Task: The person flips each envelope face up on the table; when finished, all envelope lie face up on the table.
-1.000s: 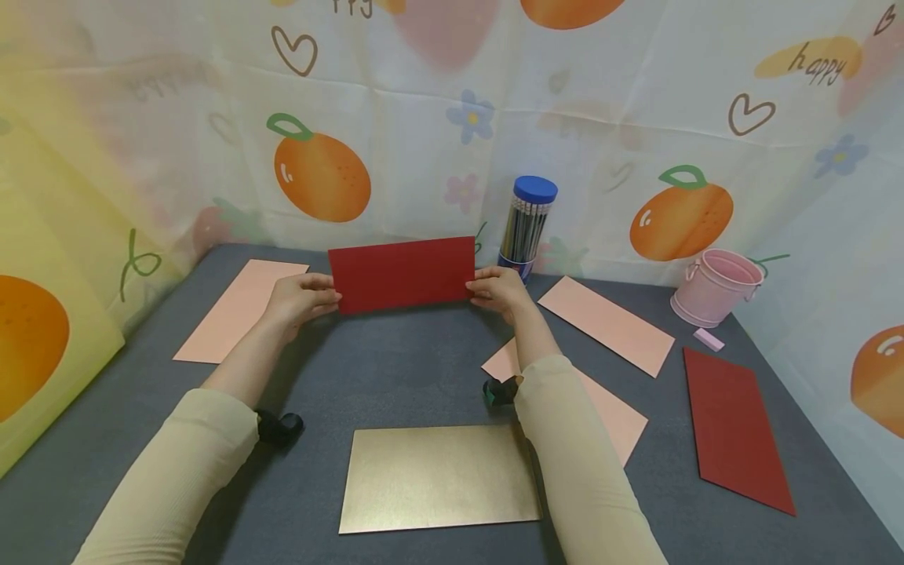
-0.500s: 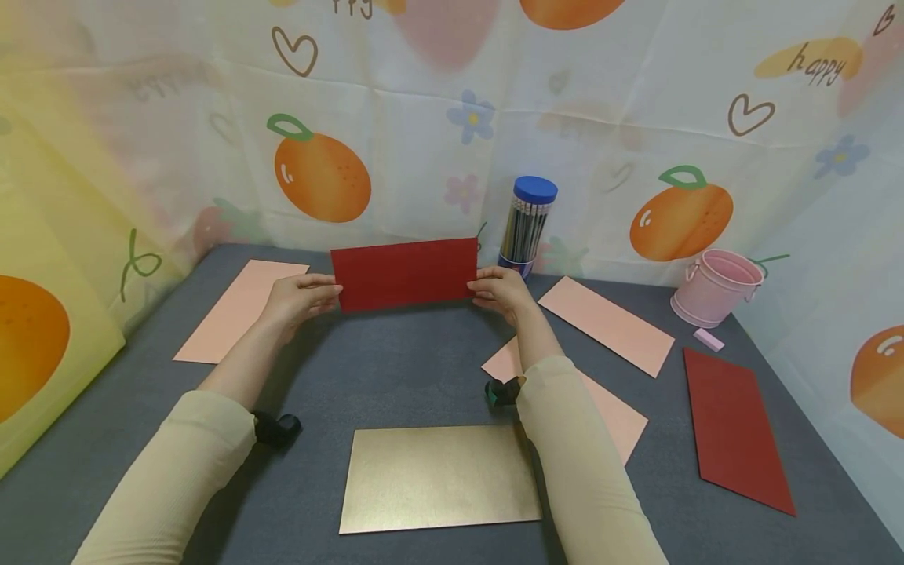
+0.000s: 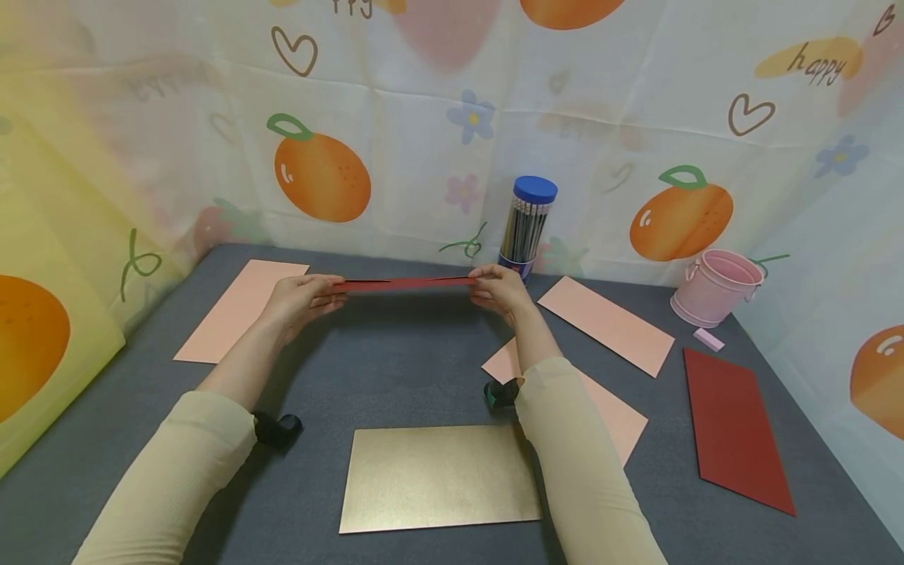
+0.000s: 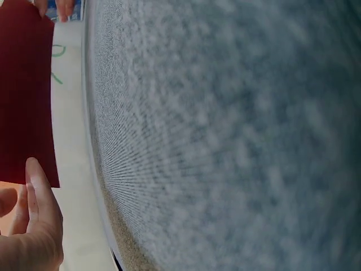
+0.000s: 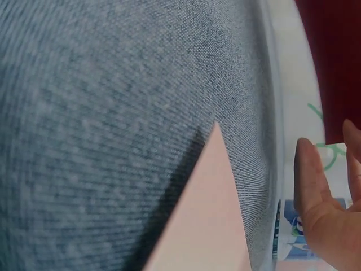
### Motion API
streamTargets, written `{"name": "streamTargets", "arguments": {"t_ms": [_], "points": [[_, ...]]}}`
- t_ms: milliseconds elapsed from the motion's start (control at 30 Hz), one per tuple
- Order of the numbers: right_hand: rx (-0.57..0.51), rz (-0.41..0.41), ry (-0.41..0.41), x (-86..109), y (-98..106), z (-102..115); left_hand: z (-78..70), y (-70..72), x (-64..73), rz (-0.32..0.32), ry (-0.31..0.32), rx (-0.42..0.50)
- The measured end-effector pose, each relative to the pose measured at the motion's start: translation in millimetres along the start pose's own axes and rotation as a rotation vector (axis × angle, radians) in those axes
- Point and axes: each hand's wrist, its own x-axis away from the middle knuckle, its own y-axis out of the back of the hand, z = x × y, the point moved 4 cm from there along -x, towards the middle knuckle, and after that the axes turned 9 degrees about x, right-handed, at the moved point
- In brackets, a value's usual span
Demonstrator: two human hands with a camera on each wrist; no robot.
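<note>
A stiff red rectangular card (image 3: 410,285) is held in the air above the far part of the table, seen almost edge-on in the head view. My left hand (image 3: 300,302) pinches its left end, and my right hand (image 3: 501,290) pinches its right end. In the left wrist view the broad face of the red card (image 4: 28,96) shows, with the left hand's fingers (image 4: 40,186) at its lower end. The right wrist view has the right hand (image 5: 327,223) at a corner of the card (image 5: 338,73).
A gold card (image 3: 439,479) lies near the front. Pink cards lie at left (image 3: 236,314), at right (image 3: 607,326) and partly under my right forearm (image 3: 614,416). Farther right are another red card (image 3: 738,428), a pink bucket (image 3: 719,289), an eraser-like block (image 3: 708,340); a pencil tub (image 3: 526,227) stands behind.
The red card has tipped from facing the head camera to nearly flat, so only a thin strip shows. Both hands stay at its ends, almost in the same place.
</note>
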Motion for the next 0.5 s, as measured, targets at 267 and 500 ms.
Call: {"name": "streamTargets", "arguments": {"t_ms": [267, 500], "points": [[-0.014, 0.018, 0.003, -0.3, -1.3, -0.1, -0.5, -2.5, -0.6, 0.033, 0.019, 0.108], [0.019, 0.033, -0.02, 0.0, -3.0, -1.6, -0.4, -2.9, 0.2, 0.024, 0.05, 0.07]]}}
